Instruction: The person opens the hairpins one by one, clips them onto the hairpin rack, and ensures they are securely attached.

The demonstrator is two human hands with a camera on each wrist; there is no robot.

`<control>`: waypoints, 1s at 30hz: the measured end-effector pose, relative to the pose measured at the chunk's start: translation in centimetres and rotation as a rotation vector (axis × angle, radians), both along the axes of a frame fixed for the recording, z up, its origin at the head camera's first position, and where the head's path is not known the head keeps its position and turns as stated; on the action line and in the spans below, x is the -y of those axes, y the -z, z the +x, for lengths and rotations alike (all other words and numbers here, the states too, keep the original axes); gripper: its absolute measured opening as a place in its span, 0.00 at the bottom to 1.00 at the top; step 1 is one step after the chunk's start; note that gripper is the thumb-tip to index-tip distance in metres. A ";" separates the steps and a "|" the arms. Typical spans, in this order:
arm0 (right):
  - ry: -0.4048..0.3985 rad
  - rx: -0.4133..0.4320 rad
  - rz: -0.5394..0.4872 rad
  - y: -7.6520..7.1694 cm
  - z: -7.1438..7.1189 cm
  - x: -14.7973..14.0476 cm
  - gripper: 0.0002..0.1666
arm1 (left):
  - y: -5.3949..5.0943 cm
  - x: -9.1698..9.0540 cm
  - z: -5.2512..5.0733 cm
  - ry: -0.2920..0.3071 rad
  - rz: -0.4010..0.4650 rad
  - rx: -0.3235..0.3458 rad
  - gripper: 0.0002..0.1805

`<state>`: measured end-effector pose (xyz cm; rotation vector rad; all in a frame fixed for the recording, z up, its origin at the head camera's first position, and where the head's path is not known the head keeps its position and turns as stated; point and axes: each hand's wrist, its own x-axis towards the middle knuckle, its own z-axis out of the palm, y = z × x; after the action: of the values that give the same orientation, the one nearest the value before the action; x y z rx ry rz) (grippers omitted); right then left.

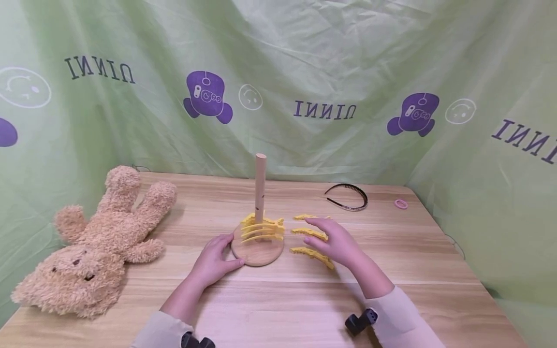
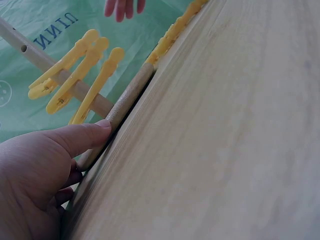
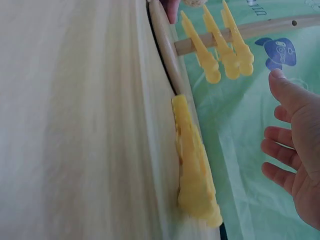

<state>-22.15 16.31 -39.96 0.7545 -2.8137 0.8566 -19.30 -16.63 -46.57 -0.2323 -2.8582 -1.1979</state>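
Observation:
A wooden stand with a round base [image 1: 258, 257] and an upright post [image 1: 260, 183] is on the table. Several yellow alligator hair clips [image 2: 101, 82] are stacked low on the post, above the base. My left hand [image 1: 212, 262] grips the base's left rim, thumb on the near edge. To the right of the base, three more yellow alligator clips [image 1: 314, 253] lie on the table, one behind another. Over them hovers my right hand [image 1: 339, 243], its fingers loosely spread with nothing between them. It partly covers the two farther clips in the head view.
A curly tan teddy bear [image 1: 117, 232] lies along the table's left side. Toward the back right are a black headband [image 1: 357, 209] and a pink hair tie [image 1: 401, 204]. Green printed cloth [image 1: 278, 58] hangs behind and beside the wooden table [image 1: 278, 309].

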 end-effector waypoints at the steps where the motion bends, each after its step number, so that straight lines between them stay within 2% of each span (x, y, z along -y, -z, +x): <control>1: 0.011 0.001 0.001 0.2 0.2 -0.3 0.32 | 0.0 0.0 0.0 -0.001 0.001 0.002 0.45; 7: 0.071 -0.013 0.020 1.3 0.8 -1.9 0.30 | -0.1 0.0 0.1 -0.004 0.004 0.009 0.45; 15: 0.102 -0.005 0.037 2.3 1.5 -3.5 0.31 | -0.1 0.0 0.2 0.003 0.005 0.012 0.45; 19: 0.108 0.027 0.035 2.7 1.8 -4.2 0.31 | -0.1 0.0 0.2 0.002 0.001 0.010 0.45; 26: 0.135 0.132 0.020 3.6 2.2 -4.9 0.34 | -0.2 0.0 0.2 0.000 0.004 0.016 0.45; 30: 0.143 0.159 0.013 4.3 2.4 -5.1 0.36 | -0.4 0.0 0.3 -0.001 0.003 0.022 0.45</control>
<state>-19.75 21.45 -44.21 0.4991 -2.9696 0.9125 -19.05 -16.60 -46.18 -0.2192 -2.8741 -1.2120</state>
